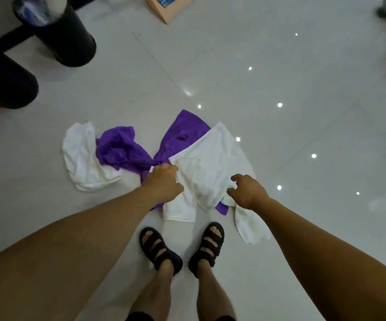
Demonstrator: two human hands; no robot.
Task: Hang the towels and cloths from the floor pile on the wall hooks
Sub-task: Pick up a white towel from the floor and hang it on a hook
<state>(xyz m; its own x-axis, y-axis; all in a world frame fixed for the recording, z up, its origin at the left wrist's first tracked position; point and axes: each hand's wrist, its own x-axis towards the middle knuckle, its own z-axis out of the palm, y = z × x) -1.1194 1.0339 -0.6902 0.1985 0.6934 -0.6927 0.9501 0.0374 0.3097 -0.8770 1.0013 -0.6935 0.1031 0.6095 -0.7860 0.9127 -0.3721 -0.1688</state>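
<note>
While the left hand (162,181) is gripping the white towel (210,154) by its edge, the right hand (245,191) is hovering half-open over it.

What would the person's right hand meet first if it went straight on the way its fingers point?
The white towel, lying over the purple cloth, directly ahead of the right hand; depth is unclear, so the hand may already touch it.

You are standing in sandals (160,249) on a glossy pale tiled floor (303,126). A big towel (210,156) is lying over a purple cloth (120,149), a second towel (82,158) is lying left, and a white cloth (250,225) right. Black bins (69,45) and a box (171,9) are sitting farther off.
</note>
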